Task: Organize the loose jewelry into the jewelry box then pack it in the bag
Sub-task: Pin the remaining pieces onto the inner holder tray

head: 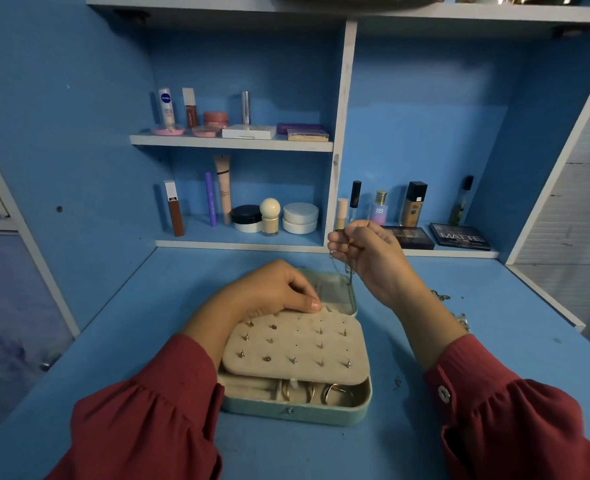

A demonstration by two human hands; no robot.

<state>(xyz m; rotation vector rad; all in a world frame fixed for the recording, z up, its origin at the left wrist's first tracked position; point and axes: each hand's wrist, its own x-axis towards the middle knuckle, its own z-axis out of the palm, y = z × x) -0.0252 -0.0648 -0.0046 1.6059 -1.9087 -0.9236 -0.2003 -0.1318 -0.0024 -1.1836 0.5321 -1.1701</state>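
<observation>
An open mint-green jewelry box lies on the blue desk in front of me. A beige earring panel studded with several earring posts lies tilted over its lower tray, where rings show. My left hand pinches the panel's far edge with thumb and fingers. My right hand is raised above the box lid and holds a thin chain that dangles down toward the lid. No bag is in view.
More loose chain jewelry lies on the desk to the right of my right arm, near the desk's edge. Shelves behind hold cosmetics bottles, jars and palettes. A white partition divides the shelving.
</observation>
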